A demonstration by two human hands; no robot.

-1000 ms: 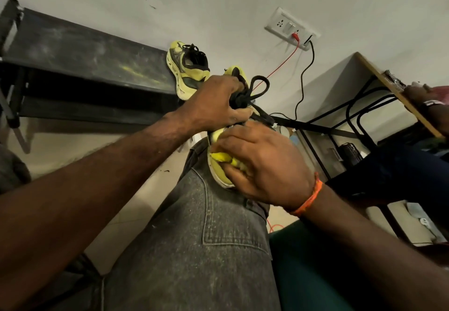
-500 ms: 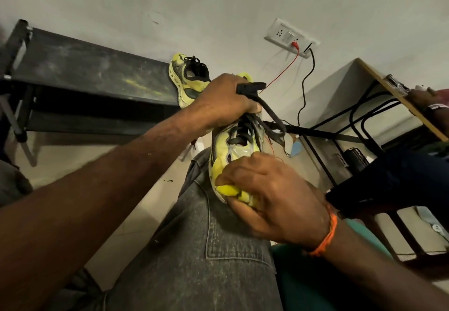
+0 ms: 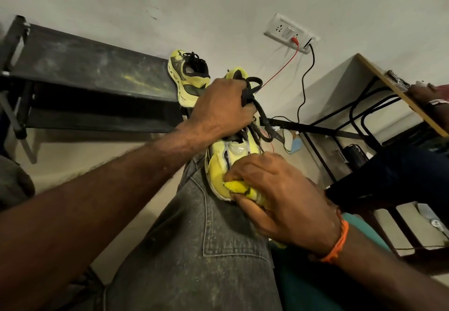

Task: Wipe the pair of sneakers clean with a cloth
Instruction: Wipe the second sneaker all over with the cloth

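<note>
A yellow sneaker (image 3: 233, 151) with black laces rests on my knee in grey jeans, toe towards me. My left hand (image 3: 220, 107) grips it around the laces and collar. My right hand (image 3: 279, 196) presses a bunched yellow cloth (image 3: 239, 186) against the toe. The second yellow sneaker (image 3: 188, 77) lies on its side at the end of a black bench, beyond my left hand and apart from it.
The black bench (image 3: 92, 72) stands along the wall at the left. A wall socket (image 3: 290, 33) holds a red and a black cable. At the right are a black-framed wooden desk (image 3: 379, 77) and another person's hand (image 3: 430, 94) and leg.
My right hand with the cloth slid down from the shoe's middle to its toe, which uncovered the upper. My left hand stayed gripped on the laces.
</note>
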